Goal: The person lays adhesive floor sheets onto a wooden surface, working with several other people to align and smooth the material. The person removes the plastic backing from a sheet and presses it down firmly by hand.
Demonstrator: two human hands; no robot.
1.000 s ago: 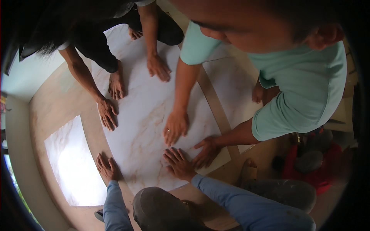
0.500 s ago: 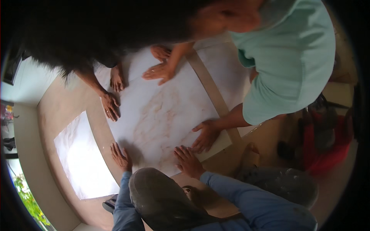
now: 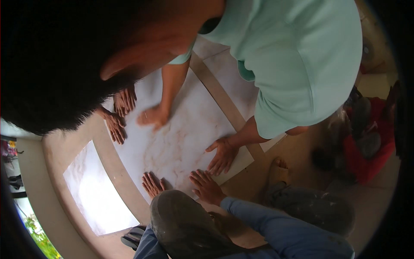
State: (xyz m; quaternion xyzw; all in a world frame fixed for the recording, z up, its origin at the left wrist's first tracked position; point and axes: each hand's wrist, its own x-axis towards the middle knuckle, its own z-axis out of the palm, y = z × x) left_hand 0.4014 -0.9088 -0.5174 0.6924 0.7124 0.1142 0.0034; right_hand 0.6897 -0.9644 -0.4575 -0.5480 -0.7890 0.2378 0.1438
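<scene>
A large white sheet with brownish marble veining (image 3: 179, 140) lies flat in front of me. My left hand (image 3: 153, 184) rests on its near edge by my knee, with fingers stretched out and the palm partly hidden. Farther right, my right hand (image 3: 206, 186) lies flat at the near edge, fingers spread. Beside it, a co-worker in a mint green shirt presses a hand (image 3: 224, 154) on the sheet. That person's other hand (image 3: 154, 117) is blurred over the middle of the sheet. Another pair of hands (image 3: 115, 128) touches the far left edge.
A smaller marbled piece (image 3: 97, 190) lies on the brown floor to the left, partly in glare. Past a bare strip on the right is another marbled sheet (image 3: 233, 80). A person in red (image 3: 375, 138) is at the far right. The co-worker's head hides the upper left.
My left hand has shifted right along the near edge. The co-worker has leaned left and nearer, one hand sweeping down and left across the sheet. The hands at the far left have moved slightly.
</scene>
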